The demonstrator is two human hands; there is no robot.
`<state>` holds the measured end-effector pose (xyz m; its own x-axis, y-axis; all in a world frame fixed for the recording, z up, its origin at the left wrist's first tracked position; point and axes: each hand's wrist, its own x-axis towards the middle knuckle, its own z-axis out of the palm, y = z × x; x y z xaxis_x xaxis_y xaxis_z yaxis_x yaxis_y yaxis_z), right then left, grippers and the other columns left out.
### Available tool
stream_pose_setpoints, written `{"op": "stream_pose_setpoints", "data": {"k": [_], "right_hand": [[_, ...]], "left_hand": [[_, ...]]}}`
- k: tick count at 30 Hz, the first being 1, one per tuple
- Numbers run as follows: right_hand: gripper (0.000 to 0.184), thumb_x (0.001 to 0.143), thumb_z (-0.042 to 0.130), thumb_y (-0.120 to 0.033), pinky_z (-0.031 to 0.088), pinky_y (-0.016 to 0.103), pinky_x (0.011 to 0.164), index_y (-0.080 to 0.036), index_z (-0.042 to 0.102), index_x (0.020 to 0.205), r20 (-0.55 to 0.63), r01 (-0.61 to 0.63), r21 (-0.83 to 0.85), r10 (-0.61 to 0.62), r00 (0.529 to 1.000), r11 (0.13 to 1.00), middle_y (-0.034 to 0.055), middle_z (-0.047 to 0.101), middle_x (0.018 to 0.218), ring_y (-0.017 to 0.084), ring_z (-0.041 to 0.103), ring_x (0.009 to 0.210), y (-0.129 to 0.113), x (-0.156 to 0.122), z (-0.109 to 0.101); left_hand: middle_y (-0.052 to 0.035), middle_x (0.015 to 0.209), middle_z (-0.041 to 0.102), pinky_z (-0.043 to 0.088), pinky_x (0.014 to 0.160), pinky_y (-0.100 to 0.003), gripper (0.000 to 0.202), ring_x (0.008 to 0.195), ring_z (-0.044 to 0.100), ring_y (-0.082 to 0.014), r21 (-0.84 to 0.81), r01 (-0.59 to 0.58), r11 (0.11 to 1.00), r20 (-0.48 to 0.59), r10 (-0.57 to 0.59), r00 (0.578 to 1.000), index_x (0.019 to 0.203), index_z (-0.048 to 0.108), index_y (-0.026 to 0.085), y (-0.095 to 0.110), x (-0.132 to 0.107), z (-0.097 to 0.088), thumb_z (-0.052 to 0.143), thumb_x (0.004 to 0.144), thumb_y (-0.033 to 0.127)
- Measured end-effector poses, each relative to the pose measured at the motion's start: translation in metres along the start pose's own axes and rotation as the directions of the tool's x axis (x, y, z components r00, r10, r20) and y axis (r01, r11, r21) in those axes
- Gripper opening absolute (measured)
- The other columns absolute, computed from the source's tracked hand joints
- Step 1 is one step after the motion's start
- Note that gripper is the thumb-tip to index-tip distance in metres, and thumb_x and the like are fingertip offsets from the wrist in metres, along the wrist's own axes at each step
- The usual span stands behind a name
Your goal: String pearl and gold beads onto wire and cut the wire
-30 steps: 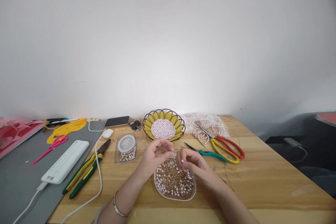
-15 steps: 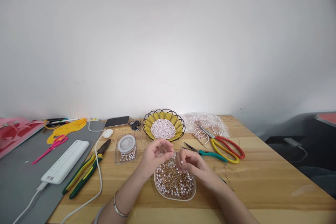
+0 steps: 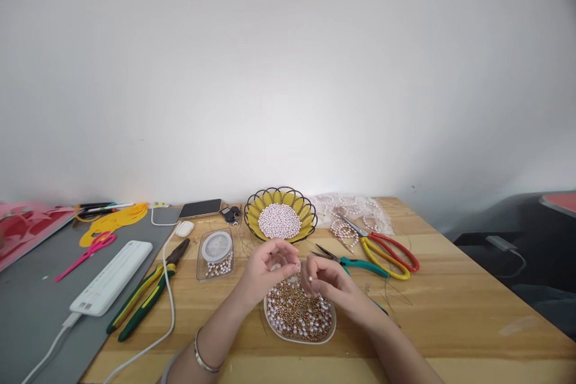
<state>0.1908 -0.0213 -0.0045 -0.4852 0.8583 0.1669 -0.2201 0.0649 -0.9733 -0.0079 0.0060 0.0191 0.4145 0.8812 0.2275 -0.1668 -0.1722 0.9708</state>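
Note:
Over a white tray (image 3: 300, 341) of mixed gold and pearl beads (image 3: 294, 312), my two hands almost meet at the fingertips. My right hand (image 3: 330, 279) is closed, with a small pearl bead (image 3: 310, 279) showing at its thumb and bent fingers. Thumb and forefinger of my left hand (image 3: 272, 267) come together in a pinch near the right fingers; what lies between them is too small to make out. Behind the hands stands a yellow basket with black wire loops (image 3: 309, 222), holding many pale pink beads (image 3: 279, 221).
Teal-handled pliers (image 3: 364, 265) and red-and-yellow scissors (image 3: 387, 252) lie right, before a bag of bead strings (image 3: 360, 210). At left are a clear bead box (image 3: 216, 258), green-and-yellow pliers (image 3: 150, 288), a power bank (image 3: 111, 279), a cable (image 3: 172, 306) and a phone (image 3: 200, 208).
Both hands stay almost in place over the tray. The right fingers and the pearl bead have shifted very slightly left.

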Motion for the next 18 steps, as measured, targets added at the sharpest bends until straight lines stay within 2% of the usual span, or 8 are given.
{"op": "stream_pose_setpoints", "data": {"k": [5, 9, 11, 13, 16, 18], "right_hand": [[0.038, 0.09, 0.071, -0.053, 0.036, 0.029, 0.065, -0.021, 0.054, 0.077, -0.022, 0.009, -0.026, -0.01, 1.0, 1.0, -0.0018, 0.053, 0.071, 0.016, 0.047, 0.067, -0.0016, -0.0015, -0.0005], [0.035, 0.092, 0.069, -0.052, 0.04, 0.031, 0.069, -0.022, 0.057, 0.079, -0.062, 0.06, -0.053, -0.064, 0.996, 0.997, -0.0002, 0.056, 0.073, 0.018, 0.051, 0.07, -0.0036, -0.0004, -0.0004], [0.035, 0.093, 0.068, -0.052, 0.041, 0.032, 0.07, -0.022, 0.059, 0.078, -0.081, 0.103, -0.067, -0.108, 0.991, 0.992, 0.0004, 0.057, 0.074, 0.019, 0.052, 0.071, -0.004, 0.001, -0.0007], [0.034, 0.094, 0.066, -0.051, 0.042, 0.033, 0.072, -0.022, 0.061, 0.079, -0.105, 0.143, -0.078, -0.15, 0.983, 0.987, 0.0009, 0.058, 0.075, 0.02, 0.052, 0.073, -0.003, 0.0024, -0.0018], [0.031, 0.095, 0.066, -0.049, 0.042, 0.033, 0.072, -0.022, 0.062, 0.081, -0.151, 0.182, -0.073, -0.191, 0.97, 0.981, 0.0012, 0.059, 0.076, 0.02, 0.053, 0.074, 0.0001, 0.0034, -0.0042], [0.03, 0.095, 0.067, -0.048, 0.042, 0.032, 0.07, -0.022, 0.062, 0.081, -0.178, 0.2, -0.055, -0.207, 0.962, 0.978, 0.0011, 0.059, 0.076, 0.019, 0.053, 0.072, 0.0018, 0.0036, -0.0053]], "left_hand": [[-0.005, 0.088, 0.072, 0.054, 0.083, -0.033, 0.024, 0.087, 0.067, -0.0188, 0.027, 0.003, 1.0, 0.043, -0.004, 0.999, 0.097, 0.069, 0.018, 0.003, -0.0015, 0.0017, 0.081, 0.078, 0.027], [-0.0077, 0.095, 0.074, 0.055, 0.086, -0.034, 0.025, 0.094, 0.069, -0.0217, 0.084, -0.013, 0.996, 0.036, 0.01, 0.999, 0.101, 0.068, 0.018, 0.0058, -0.0025, 0.0019, 0.077, 0.084, 0.034], [-0.008, 0.095, 0.074, 0.055, 0.082, -0.033, 0.021, 0.092, 0.071, -0.0222, 0.19, -0.01, 0.982, 0.004, 0.009, 1.0, 0.101, 0.069, 0.018, 0.0064, -0.0024, 0.0013, 0.067, 0.092, 0.036], [-0.0069, 0.09, 0.075, 0.053, 0.077, -0.032, 0.018, 0.085, 0.071, -0.0216, 0.378, -0.029, 0.925, 0.0, 0.031, 1.0, 0.098, 0.07, 0.018, 0.0059, -0.0022, 0.0008, 0.059, 0.097, 0.032], [-0.0053, 0.087, 0.076, 0.051, 0.079, -0.033, 0.016, 0.084, 0.069, -0.0216, 0.641, -0.138, 0.755, 0.146, 0.056, 0.988, 0.094, 0.074, 0.02, 0.0019, -0.0026, 0.0008, 0.059, 0.096, 0.023], [-0.0057, 0.097, 0.077, 0.051, 0.087, -0.035, 0.011, 0.094, 0.069, -0.023, 0.694, -0.248, 0.676, 0.309, 0.031, 0.95, 0.096, 0.077, 0.022, -0.0033, -0.0036, 0.0012, 0.066, 0.093, 0.021]]}}
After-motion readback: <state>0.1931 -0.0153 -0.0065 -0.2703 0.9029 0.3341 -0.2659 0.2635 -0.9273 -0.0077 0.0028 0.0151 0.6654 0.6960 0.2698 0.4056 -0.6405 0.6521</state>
